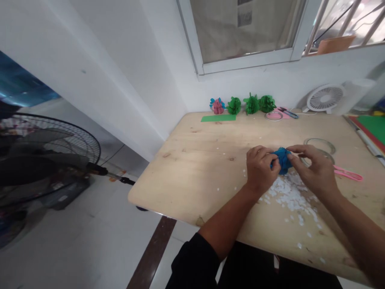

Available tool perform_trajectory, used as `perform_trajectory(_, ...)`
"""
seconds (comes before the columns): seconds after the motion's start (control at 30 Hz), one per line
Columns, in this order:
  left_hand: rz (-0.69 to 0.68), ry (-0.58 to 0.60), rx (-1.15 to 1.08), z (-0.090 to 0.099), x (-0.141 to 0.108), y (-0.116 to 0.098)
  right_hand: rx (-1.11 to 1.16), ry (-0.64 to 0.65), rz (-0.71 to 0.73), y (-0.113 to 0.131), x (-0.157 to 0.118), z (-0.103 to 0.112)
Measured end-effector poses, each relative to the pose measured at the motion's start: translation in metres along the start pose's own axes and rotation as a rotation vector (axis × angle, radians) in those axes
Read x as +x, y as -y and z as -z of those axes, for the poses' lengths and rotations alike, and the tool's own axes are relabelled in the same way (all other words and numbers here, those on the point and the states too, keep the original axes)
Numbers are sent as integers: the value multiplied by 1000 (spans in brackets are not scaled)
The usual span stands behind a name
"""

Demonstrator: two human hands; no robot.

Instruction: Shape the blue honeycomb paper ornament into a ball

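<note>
A blue paper piece with ruffled layers (282, 160) is held between both hands above the right part of the wooden table. My left hand (261, 166) pinches its left side with thumb and bent fingers. On its right edge, the thumb and index finger of my right hand (315, 168) close on the paper. Many small white paper bits (290, 194) lie scattered on the table just below the hands. Beside my right hand are a pink-handled tool (349, 173) and a coil of thin wire (321, 140), partly hidden by the hand.
Along the wall stand a pink-and-blue paper ball (217, 106) and green paper balls (252, 104), near a green strip (218, 118), blue snips (288, 112) and a small white fan (326, 98). Coloured sheets (373, 128) lie far right. A black floor fan (45, 160) stands left of the table (180, 176).
</note>
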State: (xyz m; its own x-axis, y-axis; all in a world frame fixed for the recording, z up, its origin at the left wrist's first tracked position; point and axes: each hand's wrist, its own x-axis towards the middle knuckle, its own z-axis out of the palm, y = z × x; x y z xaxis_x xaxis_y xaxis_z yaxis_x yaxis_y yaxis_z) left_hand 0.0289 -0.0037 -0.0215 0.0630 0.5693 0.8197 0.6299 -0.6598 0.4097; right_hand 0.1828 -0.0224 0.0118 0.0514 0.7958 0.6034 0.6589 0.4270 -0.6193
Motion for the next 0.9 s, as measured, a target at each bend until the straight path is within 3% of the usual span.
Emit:
perform_trajectory(0.2,-25,5,-12,-1,-1,1,-164,127,426,1,16,17)
perform_trajectory(0.37,2,68,-3,-2,-2,0,-273,304,547,6,33,19)
perform_trajectory(0.53,12,76,7,-2,-1,-1,-262,317,388,9,36,15)
perform_trajectory(0.77,33,80,25,0,-2,-4,-83,197,-144,10,24,6)
perform_trajectory(0.9,26,57,50,-1,-3,-4,-117,184,-226,14,24,6)
